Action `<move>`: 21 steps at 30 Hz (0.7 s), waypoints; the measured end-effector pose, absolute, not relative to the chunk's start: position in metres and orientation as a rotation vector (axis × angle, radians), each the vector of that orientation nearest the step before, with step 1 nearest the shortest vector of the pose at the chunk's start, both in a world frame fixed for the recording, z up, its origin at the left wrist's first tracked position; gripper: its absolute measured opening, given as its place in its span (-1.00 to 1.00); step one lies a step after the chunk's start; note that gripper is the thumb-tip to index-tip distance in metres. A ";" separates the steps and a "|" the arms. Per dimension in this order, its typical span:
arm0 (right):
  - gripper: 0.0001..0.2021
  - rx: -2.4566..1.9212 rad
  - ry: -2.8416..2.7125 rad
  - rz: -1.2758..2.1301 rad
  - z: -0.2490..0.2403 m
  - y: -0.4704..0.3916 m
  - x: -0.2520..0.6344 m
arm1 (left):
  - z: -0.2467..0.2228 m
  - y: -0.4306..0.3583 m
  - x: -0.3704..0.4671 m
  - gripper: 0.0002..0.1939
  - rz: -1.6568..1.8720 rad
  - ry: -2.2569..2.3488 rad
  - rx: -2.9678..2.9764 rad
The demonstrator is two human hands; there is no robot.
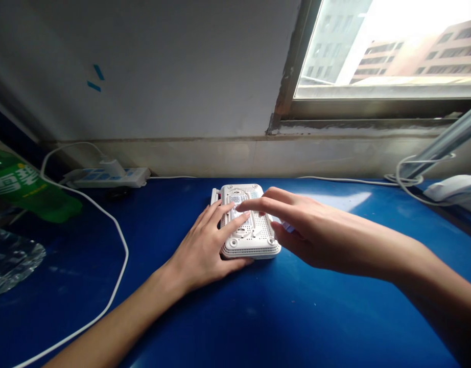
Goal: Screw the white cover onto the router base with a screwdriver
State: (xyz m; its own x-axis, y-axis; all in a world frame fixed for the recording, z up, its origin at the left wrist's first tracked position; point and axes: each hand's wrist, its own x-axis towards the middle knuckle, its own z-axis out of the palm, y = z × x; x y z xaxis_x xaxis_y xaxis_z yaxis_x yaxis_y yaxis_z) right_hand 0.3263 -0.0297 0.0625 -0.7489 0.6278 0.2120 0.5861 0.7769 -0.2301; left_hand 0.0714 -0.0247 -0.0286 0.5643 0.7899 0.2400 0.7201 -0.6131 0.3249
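Note:
A white Wi-Fi router (263, 236) lies underside up on the blue table, its vented base and printed label showing. Part of a white antenna (214, 196) sticks out along its left side. My left hand (205, 250) is closed round the near left corner, fingers over the base and thumb along the front edge. Above the right side hovers my right hand (302, 222), its index finger stretched over the label and its other fingers loosely bent. A pale piece shows beneath that hand; I cannot make out what it is.
A white power strip (138, 176) with a plugged-in charger (113, 167) stands by the wall. Its white cable (122, 240) loops down the left side. A green soda bottle (36, 197) and a clear plastic bottle (15, 260) lie far left. A metal pole (442, 138) with coiled cable stands right.

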 end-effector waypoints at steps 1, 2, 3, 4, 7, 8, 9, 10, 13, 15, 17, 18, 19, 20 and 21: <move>-0.32 -0.977 -2.661 0.203 0.061 -0.029 0.326 | -0.028 -0.025 0.071 -0.13 0.540 1.276 2.598; -0.40 -1.026 -2.630 0.177 0.059 -0.029 0.325 | -0.028 -0.025 0.071 -0.13 0.535 1.280 2.592; -0.48 -1.090 -2.606 0.131 0.057 -0.028 0.324 | -0.028 -0.025 0.072 -0.13 0.530 1.283 2.587; -0.53 -1.158 -2.590 0.070 0.056 -0.027 0.324 | -0.028 -0.025 0.072 -0.13 0.521 1.285 2.583; -0.54 -1.263 -2.599 -0.112 0.053 -0.026 0.325 | -0.027 -0.025 0.071 -0.13 0.503 1.290 2.580; -0.55 -1.254 -2.612 -0.138 0.052 -0.027 0.325 | -0.028 -0.026 0.071 -0.13 0.500 1.291 2.581; -0.56 -1.233 -2.628 -0.132 0.053 -0.027 0.326 | -0.028 -0.026 0.071 -0.13 0.499 1.293 2.582; -0.57 -1.209 -2.641 -0.104 0.053 -0.027 0.326 | -0.028 -0.026 0.071 -0.12 0.500 1.295 2.584; -0.54 -1.178 -2.656 0.006 0.055 -0.029 0.328 | -0.029 -0.026 0.071 -0.12 0.509 1.295 2.591; -0.53 -1.167 -2.662 0.063 0.057 -0.031 0.329 | -0.029 -0.026 0.071 -0.12 0.506 1.293 2.594; -0.58 -1.153 -2.680 0.110 0.060 -0.032 0.331 | -0.029 -0.026 0.071 -0.12 0.503 1.292 2.597; -0.62 -1.147 -2.694 0.128 0.061 -0.033 0.332 | -0.029 -0.025 0.071 -0.12 0.503 1.291 2.598; -0.65 -1.138 -2.712 0.143 0.062 -0.033 0.333 | -0.028 -0.025 0.072 -0.12 0.503 1.288 2.599; -0.69 -1.128 -2.728 0.153 0.062 -0.033 0.333 | -0.028 -0.025 0.072 -0.12 0.504 1.285 2.599; -0.71 -1.125 -2.740 0.154 0.062 -0.033 0.333 | -0.028 -0.025 0.072 -0.12 0.505 1.283 2.597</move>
State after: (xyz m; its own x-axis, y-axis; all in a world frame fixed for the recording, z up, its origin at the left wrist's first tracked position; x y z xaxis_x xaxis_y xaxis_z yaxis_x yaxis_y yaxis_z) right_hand 0.3331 -0.0332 0.0623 -0.6991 0.7044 0.1225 0.6863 0.7092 -0.1614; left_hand 0.0718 -0.0250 -0.0279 0.5646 0.7973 0.2135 0.7287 -0.6030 0.3247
